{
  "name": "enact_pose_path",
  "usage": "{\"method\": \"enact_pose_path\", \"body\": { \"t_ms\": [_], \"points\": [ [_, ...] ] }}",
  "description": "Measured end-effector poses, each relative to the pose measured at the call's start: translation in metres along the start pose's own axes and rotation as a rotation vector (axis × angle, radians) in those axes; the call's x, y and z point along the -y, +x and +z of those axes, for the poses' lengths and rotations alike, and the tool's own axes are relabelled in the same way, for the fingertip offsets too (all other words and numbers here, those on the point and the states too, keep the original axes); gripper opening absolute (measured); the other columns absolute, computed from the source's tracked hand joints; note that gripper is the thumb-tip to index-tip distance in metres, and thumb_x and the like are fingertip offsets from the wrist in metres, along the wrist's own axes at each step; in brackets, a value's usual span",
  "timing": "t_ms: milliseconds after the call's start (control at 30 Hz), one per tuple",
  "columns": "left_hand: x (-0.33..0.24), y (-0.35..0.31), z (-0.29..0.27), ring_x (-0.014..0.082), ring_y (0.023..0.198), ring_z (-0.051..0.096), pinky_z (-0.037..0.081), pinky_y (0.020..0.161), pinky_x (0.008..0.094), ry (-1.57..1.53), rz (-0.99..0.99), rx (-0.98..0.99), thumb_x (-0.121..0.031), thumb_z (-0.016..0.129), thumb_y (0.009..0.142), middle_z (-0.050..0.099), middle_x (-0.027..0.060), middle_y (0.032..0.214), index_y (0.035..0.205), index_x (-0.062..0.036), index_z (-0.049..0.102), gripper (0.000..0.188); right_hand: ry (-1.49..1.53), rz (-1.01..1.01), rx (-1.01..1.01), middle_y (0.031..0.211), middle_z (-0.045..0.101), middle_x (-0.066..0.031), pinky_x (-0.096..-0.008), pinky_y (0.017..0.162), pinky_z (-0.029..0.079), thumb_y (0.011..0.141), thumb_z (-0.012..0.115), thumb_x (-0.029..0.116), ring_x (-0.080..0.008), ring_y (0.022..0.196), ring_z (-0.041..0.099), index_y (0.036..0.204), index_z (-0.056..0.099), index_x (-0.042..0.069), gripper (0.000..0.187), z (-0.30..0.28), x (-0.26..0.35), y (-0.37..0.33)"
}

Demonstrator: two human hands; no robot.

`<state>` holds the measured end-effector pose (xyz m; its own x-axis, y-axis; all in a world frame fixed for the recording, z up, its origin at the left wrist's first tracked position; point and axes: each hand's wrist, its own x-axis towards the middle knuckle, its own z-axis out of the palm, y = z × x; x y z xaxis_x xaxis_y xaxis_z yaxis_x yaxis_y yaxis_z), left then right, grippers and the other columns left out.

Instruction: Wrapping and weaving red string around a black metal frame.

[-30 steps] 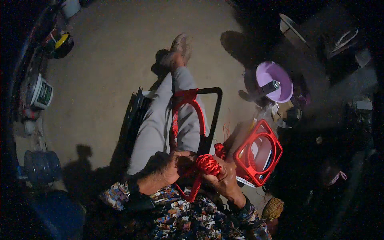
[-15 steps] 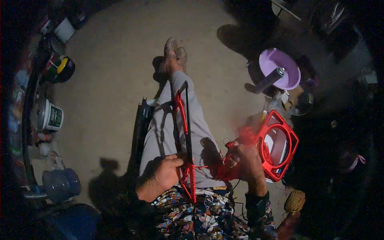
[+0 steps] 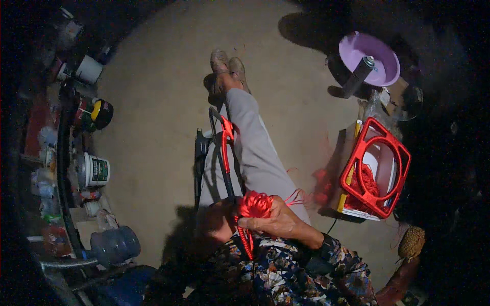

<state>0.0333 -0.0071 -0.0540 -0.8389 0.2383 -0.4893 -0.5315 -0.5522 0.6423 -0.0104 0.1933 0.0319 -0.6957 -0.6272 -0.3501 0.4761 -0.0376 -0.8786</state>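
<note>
A bundle of shiny red cord (image 3: 256,204) lies in the grip of my right hand (image 3: 283,220), over my lap, with loose strands trailing off to the right. Close behind it, my left hand (image 3: 217,220) is closed around the lower end of a long, narrow black frame (image 3: 223,168), its fingers partly hidden by the bundle and in shadow. The frame leans along my grey-trousered legs, and red cord covers parts of it. A tightly coiled red length (image 3: 246,242) hangs below my hands. Beside my left leg stands a black piece (image 3: 200,148), partly hidden.
To the right, a red square plastic frame with a round opening (image 3: 352,176) lies over a box holding red cord. Beyond it are a purple basin (image 3: 385,76) and a dark cylinder (image 3: 357,79). Along the left stand a white bucket (image 3: 97,170) and a clear bluish jug (image 3: 117,244).
My right hand has come left from beside the red plastic frame to my left hand, bringing the cord bundle over my lap. The view has shifted, so the surroundings appear farther right.
</note>
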Motion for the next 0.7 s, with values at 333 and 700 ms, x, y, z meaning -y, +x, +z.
{"method": "enact_pose_path", "body": {
  "t_ms": [333,700],
  "points": [
    [-0.004,0.018,-0.010,0.0162,0.087,0.060,0.049,0.078,0.0298,-0.120,-0.297,0.240,-0.021,0.054,0.090,0.064,0.0078,0.099,0.112,-0.0017,0.058,0.030,0.124,-0.102,-0.118,0.067,0.058,0.0057,-0.0217,0.049,0.038,0.086,0.068,0.018,-0.0033,0.055,0.049,0.084,0.061,0.007,0.013,0.000,0.001,-0.014],
    [-0.028,0.008,0.050,0.0230,0.086,0.063,0.050,0.082,0.0352,-0.119,-0.213,0.093,-0.017,0.058,0.083,0.066,0.0105,0.090,0.104,0.0037,0.060,0.029,0.390,-0.096,-0.347,0.065,0.051,0.0001,-0.0247,0.049,0.040,0.083,0.066,0.014,-0.0085,0.054,0.048,0.093,0.057,0.004,0.017,-0.001,-0.001,-0.028]
  ]
}}
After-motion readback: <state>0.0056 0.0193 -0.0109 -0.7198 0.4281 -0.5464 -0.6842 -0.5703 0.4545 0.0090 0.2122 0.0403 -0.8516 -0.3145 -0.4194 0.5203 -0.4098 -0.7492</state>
